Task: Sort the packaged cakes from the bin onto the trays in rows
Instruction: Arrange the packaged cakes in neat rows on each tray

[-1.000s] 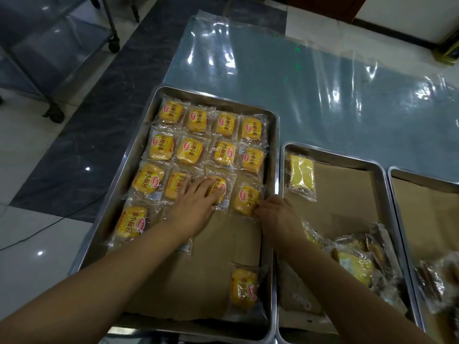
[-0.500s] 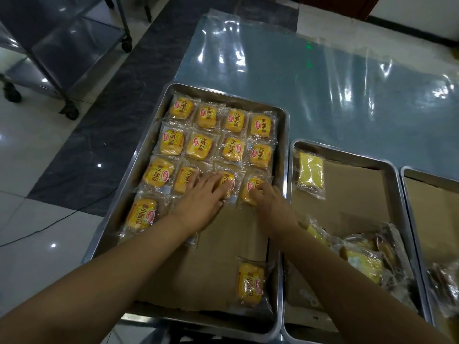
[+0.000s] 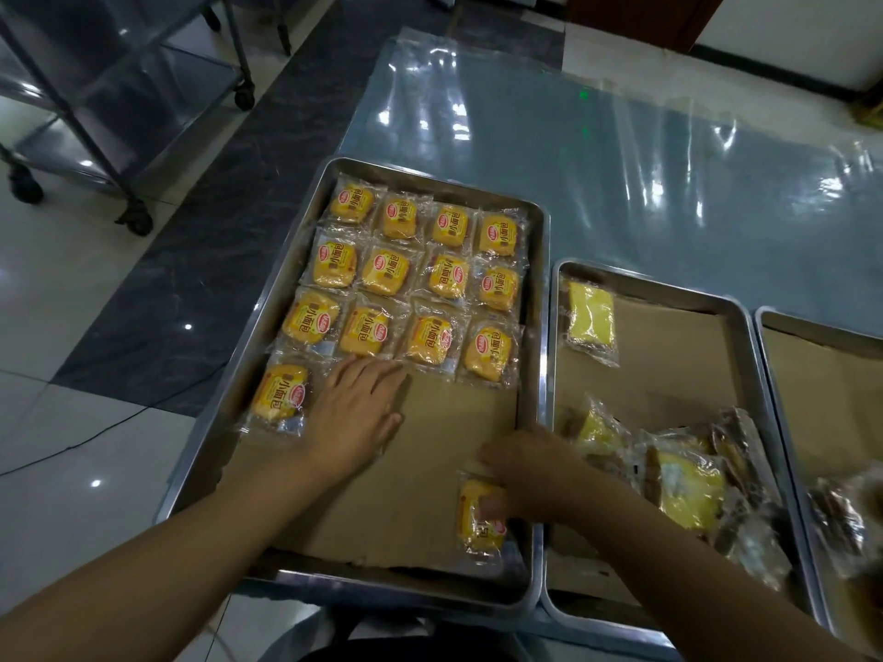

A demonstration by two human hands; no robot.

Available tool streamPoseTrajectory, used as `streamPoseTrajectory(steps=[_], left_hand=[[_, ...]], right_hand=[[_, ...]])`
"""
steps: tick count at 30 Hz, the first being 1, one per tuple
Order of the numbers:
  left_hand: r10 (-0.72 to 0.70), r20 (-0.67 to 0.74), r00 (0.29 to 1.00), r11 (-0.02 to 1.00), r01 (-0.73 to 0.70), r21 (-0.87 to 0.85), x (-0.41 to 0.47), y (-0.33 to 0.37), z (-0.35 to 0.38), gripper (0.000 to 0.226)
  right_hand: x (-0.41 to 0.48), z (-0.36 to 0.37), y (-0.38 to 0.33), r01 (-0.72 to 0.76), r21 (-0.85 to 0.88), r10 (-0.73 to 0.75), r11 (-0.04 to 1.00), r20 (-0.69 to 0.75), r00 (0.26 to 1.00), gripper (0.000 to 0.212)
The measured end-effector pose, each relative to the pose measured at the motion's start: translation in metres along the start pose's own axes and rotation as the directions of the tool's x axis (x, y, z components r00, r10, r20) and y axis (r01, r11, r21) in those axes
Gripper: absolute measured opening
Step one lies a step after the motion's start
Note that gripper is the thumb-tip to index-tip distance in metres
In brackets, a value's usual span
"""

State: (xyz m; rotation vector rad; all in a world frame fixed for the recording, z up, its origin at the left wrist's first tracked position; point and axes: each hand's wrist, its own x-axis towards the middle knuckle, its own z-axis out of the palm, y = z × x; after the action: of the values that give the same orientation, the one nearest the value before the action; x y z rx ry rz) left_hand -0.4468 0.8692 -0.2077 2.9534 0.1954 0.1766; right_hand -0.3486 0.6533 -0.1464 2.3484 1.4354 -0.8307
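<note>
A steel tray [image 3: 542, 355] lined with brown paper holds several yellow packaged cakes in three full rows, and one more cake [image 3: 282, 393] starts a fourth row at the left. My left hand [image 3: 356, 410] lies flat with straight fingers beside that cake, probably covering another pack. My right hand [image 3: 525, 475] is at the tray's near right corner, its fingers curled on a loose yellow cake [image 3: 480, 518]. To the right, a second tray [image 3: 745, 336] carries one pale cake [image 3: 591, 322] and a heap of mixed packs [image 3: 688, 484].
A third tray [image 3: 769, 336] with brown paper and dark packs [image 3: 841, 513] sits at the far right. Clear plastic sheet [image 3: 621, 160] covers the table beyond the trays. A wheeled steel rack [image 3: 119, 88] stands on the floor at the upper left.
My right hand has drawn back from the third row's right end to the loose cake at the tray's near corner. My left hand slid slightly toward me, off the third row.
</note>
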Motion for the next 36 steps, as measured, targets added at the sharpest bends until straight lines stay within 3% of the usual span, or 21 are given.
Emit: streamPoseTrajectory(steps=[6,11,16,19,23,25,28,36], left_hand=[[-0.014,-0.017,1.0,1.0,0.014,0.016,-0.015,-0.002,-0.004,0.061],[-0.03,-0.024,0.999,0.999,0.03,0.015,-0.017,-0.008,-0.008,0.06],[-0.075,0.033,0.997,0.997,0.074,0.04,-0.02,-0.013,-0.019,0.055],[-0.098,0.036,0.995,0.994,0.096,0.047,-0.025,-0.021,-0.025,0.048],[-0.12,0.055,0.991,0.992,0.117,0.056,-0.036,-0.037,-0.027,0.05],[-0.131,0.089,0.987,0.991,0.128,0.04,-0.038,-0.042,-0.025,0.055],[-0.105,0.128,0.986,0.995,0.103,0.016,-0.038,-0.044,-0.02,0.057],[-0.079,0.129,0.988,0.995,0.086,-0.054,-0.03,-0.045,-0.015,0.055]], right_hand=[[0.007,0.009,-0.006,0.033,-0.031,-0.031,0.999,0.063,0.998,0.065],[0.015,0.003,-0.003,0.008,0.135,-0.025,0.991,0.128,0.991,0.049],[0.045,-0.02,-0.009,-0.056,0.355,0.119,0.933,-0.157,0.98,0.038],[0.062,-0.028,-0.017,-0.07,0.516,0.226,0.854,-0.247,0.942,0.039],[0.07,-0.02,-0.025,-0.097,0.319,0.247,0.943,-0.475,0.845,0.046],[0.068,-0.013,-0.031,-0.06,0.323,0.242,0.944,-0.559,0.793,0.038],[0.067,-0.007,-0.041,0.05,0.496,0.237,0.867,-0.497,0.835,0.021],[0.071,0.0,-0.042,0.069,0.676,0.26,0.733,-0.373,0.891,0.029]])
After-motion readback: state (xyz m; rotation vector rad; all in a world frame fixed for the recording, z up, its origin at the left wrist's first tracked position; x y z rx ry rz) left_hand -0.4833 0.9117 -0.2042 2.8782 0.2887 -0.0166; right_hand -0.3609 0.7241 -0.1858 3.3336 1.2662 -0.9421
